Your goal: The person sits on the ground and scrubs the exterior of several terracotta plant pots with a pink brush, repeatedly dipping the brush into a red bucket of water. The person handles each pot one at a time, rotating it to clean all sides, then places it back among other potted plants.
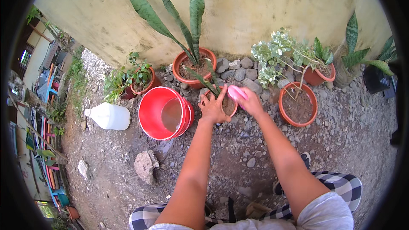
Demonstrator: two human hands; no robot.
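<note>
My left hand (213,108) lies with spread fingers over the near left rim of a small terracotta-coloured pot (228,106), which holds soil and a small snake plant (207,81). At that pot's right side, my right hand (252,101) grips a pink scrubbing brush (237,93), its bristles against or close to the outer wall. A red bucket (153,111) with murky water in it stands to the left of my left hand. Just behind the small pot is a larger pot (195,81) with a tall snake plant (197,9).
A white plastic jug (111,116) lies on its side left of the bucket. Another pot (281,105) with a thin-stemmed plant stands on the right. Stones (239,74) line the yellowish wall (236,16). A large rock (145,167) sits on the gravel nearer me.
</note>
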